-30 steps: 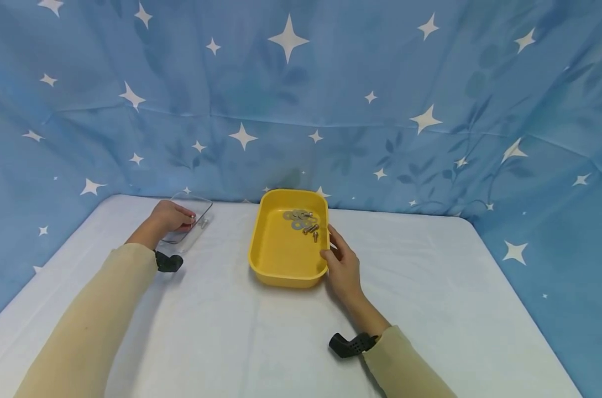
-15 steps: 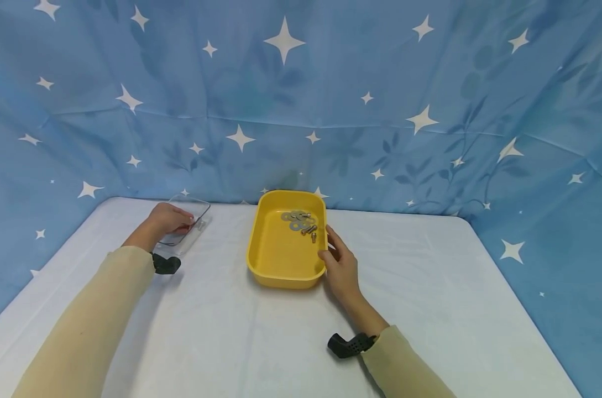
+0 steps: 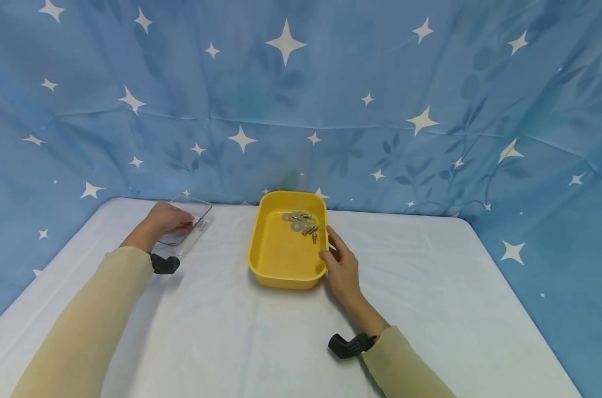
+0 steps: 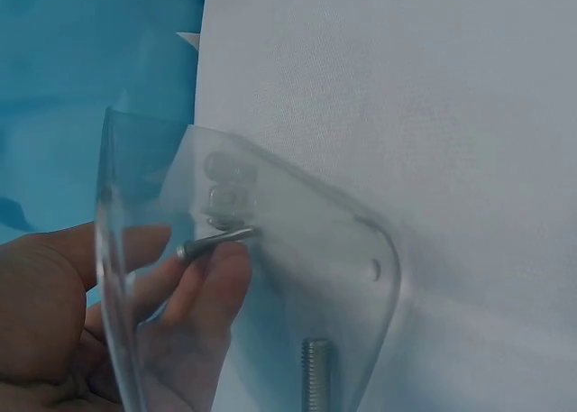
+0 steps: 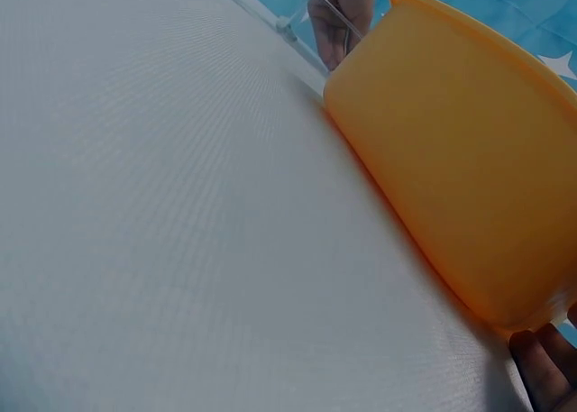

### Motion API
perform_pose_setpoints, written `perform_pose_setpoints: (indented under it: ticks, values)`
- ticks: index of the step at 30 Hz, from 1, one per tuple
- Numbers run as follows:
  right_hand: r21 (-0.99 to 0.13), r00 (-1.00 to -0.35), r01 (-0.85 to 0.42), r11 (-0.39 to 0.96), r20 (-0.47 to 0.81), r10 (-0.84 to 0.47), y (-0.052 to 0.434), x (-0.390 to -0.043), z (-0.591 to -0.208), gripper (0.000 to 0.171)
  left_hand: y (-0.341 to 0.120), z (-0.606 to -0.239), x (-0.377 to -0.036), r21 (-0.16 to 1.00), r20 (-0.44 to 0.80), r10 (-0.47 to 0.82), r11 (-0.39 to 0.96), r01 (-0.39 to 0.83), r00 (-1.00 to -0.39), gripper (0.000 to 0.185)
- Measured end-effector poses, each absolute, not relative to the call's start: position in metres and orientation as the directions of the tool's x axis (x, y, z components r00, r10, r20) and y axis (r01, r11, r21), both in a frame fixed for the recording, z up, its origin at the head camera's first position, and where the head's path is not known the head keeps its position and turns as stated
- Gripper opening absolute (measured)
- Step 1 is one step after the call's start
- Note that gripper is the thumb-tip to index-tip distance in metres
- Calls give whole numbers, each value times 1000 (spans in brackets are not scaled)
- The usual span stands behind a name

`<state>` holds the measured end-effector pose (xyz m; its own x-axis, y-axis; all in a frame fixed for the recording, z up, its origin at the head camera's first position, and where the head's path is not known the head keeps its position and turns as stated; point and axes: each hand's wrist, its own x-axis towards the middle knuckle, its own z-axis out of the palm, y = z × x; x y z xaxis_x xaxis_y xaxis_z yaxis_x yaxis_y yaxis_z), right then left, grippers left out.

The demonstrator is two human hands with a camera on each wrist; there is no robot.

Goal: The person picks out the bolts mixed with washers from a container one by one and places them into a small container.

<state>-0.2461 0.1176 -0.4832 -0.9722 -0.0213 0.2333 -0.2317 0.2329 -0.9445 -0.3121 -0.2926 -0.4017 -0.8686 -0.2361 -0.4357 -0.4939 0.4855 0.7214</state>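
A clear plastic tray (image 3: pixel 188 224) with rounded corners is sat at the far left of the table (image 3: pixel 291 331), which is covered in smooth white cloth. It's gripped by the left hand (image 3: pixel 166 218), and a small metal bolt (image 4: pixel 216 242) is pinched at the fingertips inside it; a second bolt (image 4: pixel 315 371) is seen lying in the tray. The glossy yellow tub (image 3: pixel 288 240), rounded rectangle shape, is held at its right rim by the right hand (image 3: pixel 341 265), fingers lightly curled against the wall. A bunch of flat washers and short bolts (image 3: pixel 301 221) is piled at its far end. Blue starry fabric (image 3: pixel 301 99) is hung right behind both, while lots of bare table is left in front and to the right.
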Motion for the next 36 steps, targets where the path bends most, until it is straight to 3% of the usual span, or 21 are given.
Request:
perform_pose_setpoints:
  ticks: [10,18,25,36]
  values:
    - [-943,-972,-234,236,236,-20,118,-246,-483,62,-288,-390,-305,725,-385,-236,521,-450,-892,46]
    - [-945,-972,-234,230,234,-26,118,-245,-483,61,-276,-359,-302,857,-336,-68,392,-335,-939,52]
    - [-951,-979,-203,233,203,-27,116,-239,-469,60,-238,-336,-302,864,-310,12,420,-277,-951,52]
    - [-945,-973,-230,232,230,-26,119,-244,-482,61,-179,-329,-305,847,-310,57,470,-249,-949,48]
